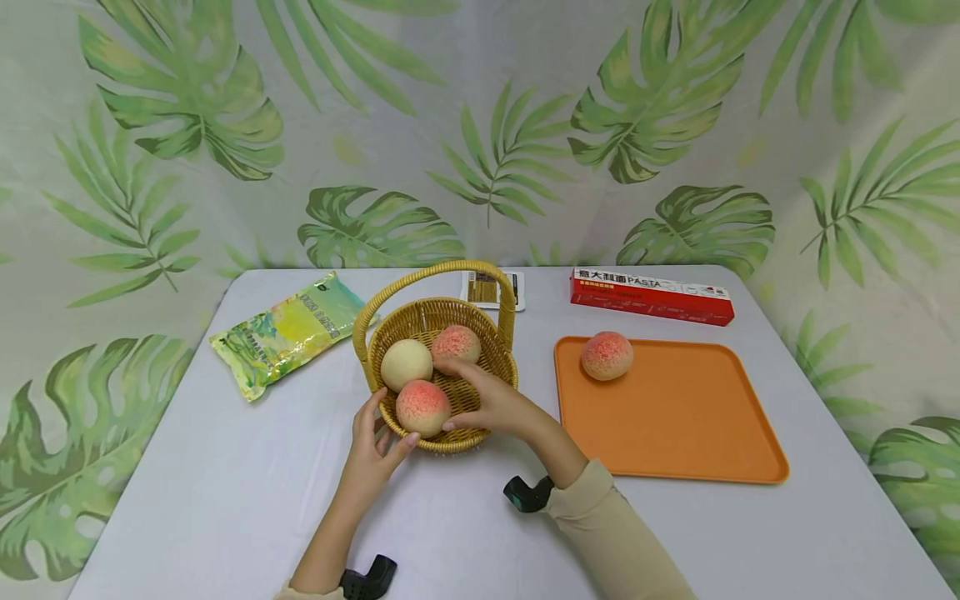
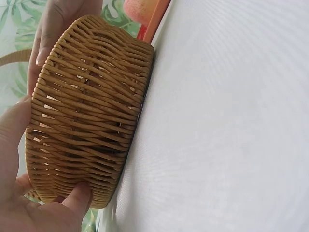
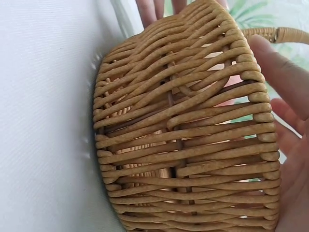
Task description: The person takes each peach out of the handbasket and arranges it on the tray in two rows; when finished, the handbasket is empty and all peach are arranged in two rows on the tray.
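A yellow wicker basket with a tall handle holds a pale round peach and two pink-speckled peaches, a front one and a back one. My left hand grips the basket's front-left side; in the left wrist view its thumb lies at the rim and its fingers bend against the woven wall. My right hand reaches over the right rim, fingers spread. Its fingertips are by the back peach and its thumb is beside the front one. The right wrist view mostly shows the basket's outer wall.
Right of the basket, an orange tray bears another pink-speckled peach. Behind the tray lies a red pasta box. A green-yellow packet is at the left, and a small white-edged packet lies behind the basket.
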Action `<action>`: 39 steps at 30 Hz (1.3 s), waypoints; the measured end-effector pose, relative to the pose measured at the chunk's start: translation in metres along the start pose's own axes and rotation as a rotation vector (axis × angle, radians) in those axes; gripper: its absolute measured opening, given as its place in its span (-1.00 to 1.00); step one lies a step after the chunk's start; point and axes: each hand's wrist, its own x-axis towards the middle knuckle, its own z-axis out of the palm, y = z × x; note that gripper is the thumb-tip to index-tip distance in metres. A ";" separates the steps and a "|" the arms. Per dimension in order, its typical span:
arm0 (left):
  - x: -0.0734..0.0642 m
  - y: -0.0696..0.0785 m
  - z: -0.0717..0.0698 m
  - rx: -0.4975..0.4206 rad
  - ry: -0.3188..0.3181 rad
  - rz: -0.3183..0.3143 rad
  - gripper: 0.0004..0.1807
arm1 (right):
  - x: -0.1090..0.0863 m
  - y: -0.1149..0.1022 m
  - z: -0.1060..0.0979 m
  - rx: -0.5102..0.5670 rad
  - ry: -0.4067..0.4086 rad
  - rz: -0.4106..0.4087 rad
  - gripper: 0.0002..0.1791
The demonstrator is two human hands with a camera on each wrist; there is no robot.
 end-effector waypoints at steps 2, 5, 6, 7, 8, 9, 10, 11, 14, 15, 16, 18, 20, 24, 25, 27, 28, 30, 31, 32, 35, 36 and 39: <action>0.000 0.001 0.000 0.002 0.002 -0.005 -0.12 | 0.002 0.000 0.000 0.004 -0.021 -0.007 -0.13; -0.001 0.007 0.001 -0.005 -0.002 -0.016 -0.12 | 0.003 -0.002 -0.001 -0.001 -0.049 -0.018 -0.14; -0.002 0.011 0.001 -0.009 -0.004 -0.020 -0.12 | 0.004 -0.002 -0.001 -0.005 -0.057 -0.019 -0.15; -0.003 0.015 0.001 -0.012 -0.006 -0.022 -0.12 | 0.004 -0.002 -0.001 -0.005 -0.065 -0.020 -0.15; -0.004 0.019 0.002 -0.012 -0.007 -0.027 -0.12 | 0.004 -0.002 0.000 -0.009 -0.073 -0.016 -0.16; -0.005 0.023 0.002 -0.014 -0.008 -0.030 -0.12 | 0.005 -0.002 0.000 -0.010 -0.080 -0.011 -0.17; -0.006 0.027 0.002 -0.015 -0.007 -0.030 -0.12 | 0.005 -0.002 0.000 -0.009 -0.085 -0.010 -0.17; -0.006 0.030 0.002 -0.013 -0.007 -0.033 -0.13 | 0.006 -0.002 0.000 -0.008 -0.091 -0.009 -0.18; -0.008 0.036 0.003 -0.002 -0.004 -0.040 -0.13 | 0.008 -0.001 0.002 -0.002 -0.104 -0.011 -0.20; -0.008 0.037 0.003 -0.001 -0.004 -0.040 -0.13 | 0.008 -0.001 0.002 -0.003 -0.107 -0.013 -0.20; -0.008 0.038 0.003 -0.001 -0.005 -0.039 -0.13 | 0.009 -0.001 0.002 -0.005 -0.111 -0.013 -0.20; -0.008 0.038 0.003 -0.002 -0.007 -0.035 -0.14 | 0.009 -0.001 0.003 -0.011 -0.122 -0.005 -0.21; -0.008 0.037 0.003 -0.005 -0.010 -0.033 -0.14 | 0.010 -0.001 0.003 -0.017 -0.135 0.006 -0.22; -0.007 0.034 0.002 -0.002 -0.011 -0.030 -0.13 | 0.012 -0.002 0.004 -0.028 -0.165 0.028 -0.23; -0.007 0.034 0.002 0.000 -0.011 -0.032 -0.13 | 0.012 -0.002 0.005 -0.031 -0.171 0.032 -0.23; -0.007 0.033 0.002 0.004 -0.011 -0.037 -0.13 | 0.014 -0.002 0.005 -0.034 -0.182 0.036 -0.24; -0.007 0.033 0.002 0.005 -0.011 -0.038 -0.13 | 0.014 -0.002 0.006 -0.033 -0.186 0.036 -0.24; -0.007 0.033 0.002 0.006 -0.011 -0.040 -0.13 | 0.016 -0.002 0.006 -0.030 -0.191 0.037 -0.24; -0.007 0.034 0.002 0.004 -0.011 -0.040 -0.14 | 0.016 -0.002 0.006 -0.024 -0.192 0.036 -0.24; -0.007 0.033 0.002 0.005 -0.011 -0.039 -0.13 | 0.017 -0.002 0.006 -0.020 -0.192 0.035 -0.24; -0.007 0.034 0.003 0.004 -0.011 -0.037 -0.13 | 0.017 -0.001 0.006 -0.012 -0.192 0.041 -0.24; -0.007 0.034 0.003 0.005 -0.010 -0.039 -0.13 | 0.018 -0.001 0.007 -0.011 -0.194 0.044 -0.24; -0.007 0.035 0.003 0.005 -0.009 -0.045 -0.14 | 0.019 -0.001 0.007 -0.005 -0.200 0.055 -0.24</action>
